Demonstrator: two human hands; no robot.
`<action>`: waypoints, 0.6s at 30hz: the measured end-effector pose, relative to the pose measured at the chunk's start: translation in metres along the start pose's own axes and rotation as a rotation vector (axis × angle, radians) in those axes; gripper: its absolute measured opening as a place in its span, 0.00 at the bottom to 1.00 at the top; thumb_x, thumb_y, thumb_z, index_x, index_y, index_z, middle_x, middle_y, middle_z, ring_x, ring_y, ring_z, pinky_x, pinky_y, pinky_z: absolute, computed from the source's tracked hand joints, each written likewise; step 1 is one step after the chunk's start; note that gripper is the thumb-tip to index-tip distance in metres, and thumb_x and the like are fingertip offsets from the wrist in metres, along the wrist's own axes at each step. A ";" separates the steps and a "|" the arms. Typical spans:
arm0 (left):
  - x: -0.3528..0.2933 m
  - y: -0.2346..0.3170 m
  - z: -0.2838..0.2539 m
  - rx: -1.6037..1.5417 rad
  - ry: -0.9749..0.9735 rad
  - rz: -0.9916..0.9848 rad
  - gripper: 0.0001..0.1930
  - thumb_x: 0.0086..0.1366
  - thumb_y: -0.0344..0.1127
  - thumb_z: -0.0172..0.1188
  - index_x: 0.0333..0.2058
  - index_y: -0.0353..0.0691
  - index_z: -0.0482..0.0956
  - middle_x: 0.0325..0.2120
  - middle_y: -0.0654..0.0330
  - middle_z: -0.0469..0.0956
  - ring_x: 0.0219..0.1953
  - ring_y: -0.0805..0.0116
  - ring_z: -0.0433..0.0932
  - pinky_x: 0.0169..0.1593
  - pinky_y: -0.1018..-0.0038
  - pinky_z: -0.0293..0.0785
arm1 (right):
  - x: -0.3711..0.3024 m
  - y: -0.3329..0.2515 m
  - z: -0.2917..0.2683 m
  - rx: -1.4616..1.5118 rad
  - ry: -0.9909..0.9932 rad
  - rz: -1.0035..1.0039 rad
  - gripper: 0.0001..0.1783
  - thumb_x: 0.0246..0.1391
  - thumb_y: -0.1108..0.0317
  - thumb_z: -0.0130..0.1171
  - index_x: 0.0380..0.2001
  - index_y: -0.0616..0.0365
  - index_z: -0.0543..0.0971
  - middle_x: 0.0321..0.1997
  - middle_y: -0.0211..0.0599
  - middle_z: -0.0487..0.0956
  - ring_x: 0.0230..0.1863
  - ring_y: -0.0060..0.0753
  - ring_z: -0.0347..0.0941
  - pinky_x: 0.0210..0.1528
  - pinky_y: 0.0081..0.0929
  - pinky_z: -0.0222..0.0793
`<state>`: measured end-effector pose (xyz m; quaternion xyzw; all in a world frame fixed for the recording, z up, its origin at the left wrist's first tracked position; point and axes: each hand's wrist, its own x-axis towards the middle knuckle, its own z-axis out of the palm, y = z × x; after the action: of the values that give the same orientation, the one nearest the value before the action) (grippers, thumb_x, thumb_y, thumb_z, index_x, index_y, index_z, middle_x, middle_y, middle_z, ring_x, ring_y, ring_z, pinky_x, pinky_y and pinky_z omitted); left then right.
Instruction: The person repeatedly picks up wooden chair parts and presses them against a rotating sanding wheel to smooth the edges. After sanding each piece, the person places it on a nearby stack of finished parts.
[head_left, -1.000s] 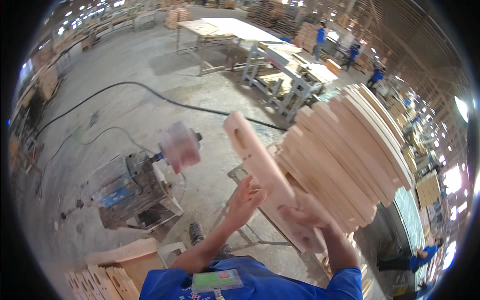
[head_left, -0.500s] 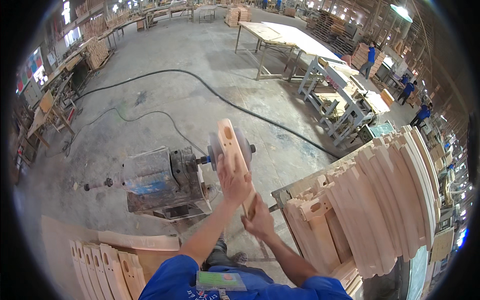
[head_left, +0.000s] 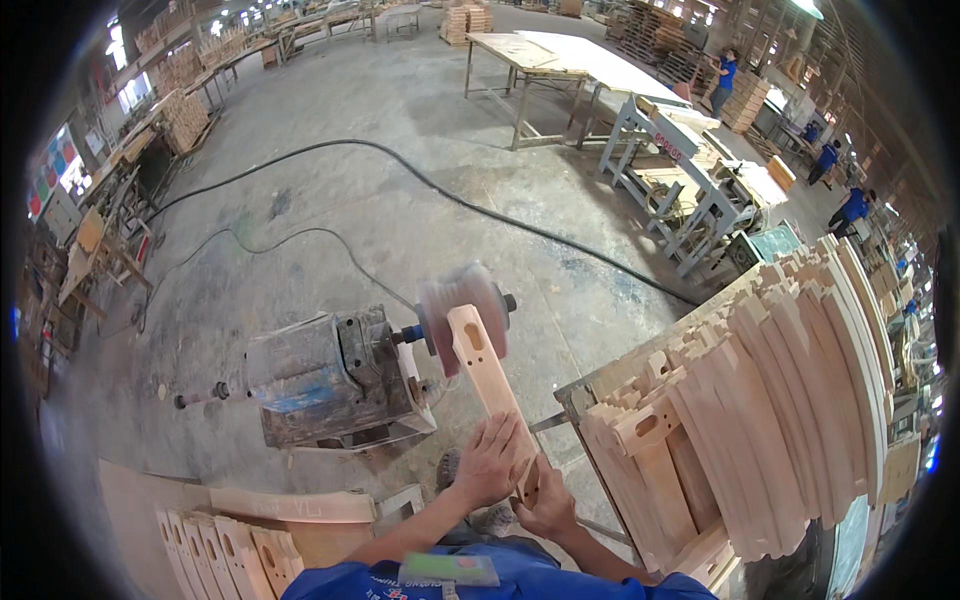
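Note:
A pale wooden slat [head_left: 484, 366] with an oblong slot and small holes near its far end points away from me. That far end lies against or just in front of a reddish, motion-blurred sanding wheel [head_left: 450, 292]; whether they touch I cannot tell. My left hand [head_left: 490, 462] lies across the slat's lower part, fingers over its top face. Around the near end, my right hand [head_left: 548, 502] is closed on the slat. The wheel sits on the shaft of a dusty motor [head_left: 315, 365] to the left.
Curved wooden slats [head_left: 750, 400] are stacked high on a rack at the right. More slotted slats [head_left: 215, 550] stand at lower left. A black cable [head_left: 440, 188] crosses the concrete floor. Tables [head_left: 525, 55], a grey machine [head_left: 665, 165] and people in blue lie beyond.
Both hands have drawn the slat back toward me and slightly right. Its far end, earlier reaching past the wheel, is now at the wheel's near side. My left hand is closer to my right.

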<state>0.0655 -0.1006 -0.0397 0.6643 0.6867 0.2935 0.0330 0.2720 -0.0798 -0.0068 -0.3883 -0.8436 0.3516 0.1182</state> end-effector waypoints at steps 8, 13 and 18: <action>0.155 -0.078 -0.045 0.117 0.081 0.106 0.25 0.78 0.44 0.54 0.64 0.31 0.77 0.70 0.43 0.70 0.77 0.41 0.62 0.79 0.44 0.50 | 0.181 -0.018 0.018 2.095 -0.829 0.161 0.34 0.74 0.42 0.47 0.61 0.64 0.74 0.44 0.43 0.80 0.35 0.37 0.75 0.36 0.35 0.74; 0.059 -0.018 -0.004 0.007 -0.004 0.156 0.24 0.76 0.48 0.56 0.61 0.38 0.82 0.68 0.48 0.75 0.77 0.44 0.63 0.81 0.41 0.44 | 0.041 0.016 0.029 2.069 -0.680 0.374 0.36 0.73 0.44 0.47 0.66 0.68 0.71 0.46 0.39 0.79 0.38 0.35 0.76 0.41 0.35 0.76; 0.056 -0.012 -0.028 0.004 0.001 0.169 0.27 0.75 0.44 0.57 0.68 0.37 0.75 0.70 0.44 0.71 0.79 0.43 0.60 0.81 0.37 0.44 | 0.070 0.025 0.002 1.150 -0.356 0.114 0.42 0.69 0.52 0.60 0.78 0.61 0.60 0.61 0.48 0.78 0.54 0.46 0.81 0.55 0.43 0.78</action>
<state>0.0358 -0.0579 -0.0029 0.7198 0.6287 0.2942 0.0066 0.2381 -0.0179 -0.0303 -0.2420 -0.5031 0.8166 0.1469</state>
